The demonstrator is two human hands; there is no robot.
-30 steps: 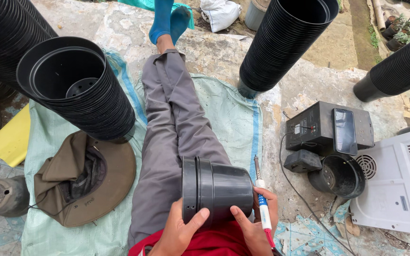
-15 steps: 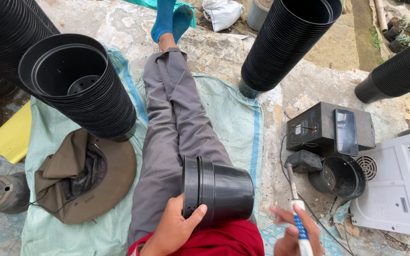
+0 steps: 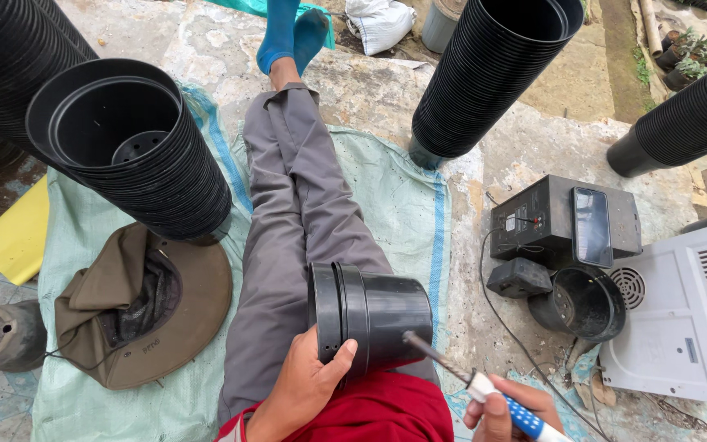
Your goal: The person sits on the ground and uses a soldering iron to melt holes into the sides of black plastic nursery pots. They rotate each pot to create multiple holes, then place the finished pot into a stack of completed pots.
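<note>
At the far left a tall stack of black pots (image 3: 137,151) leans over the woven sheet (image 3: 386,213), with a brown hat (image 3: 145,307) lying just below it near the sheet's left edge. The person sits with legs stretched along the sheet. Their left hand (image 3: 304,385) is wrapped around the rim end of a black plastic pot (image 3: 370,315) lying on its side across the lap, thumb over the top. The right hand (image 3: 505,409) is closed round the blue-and-white handle of a soldering iron (image 3: 452,368), whose tip touches the pot's side near the base. I'd say the pot wants gripping firmly so it cannot roll, with the tip pressed squarely and fingers kept away. To the right sit a black box (image 3: 566,221) and a white panel (image 3: 681,319).
</note>
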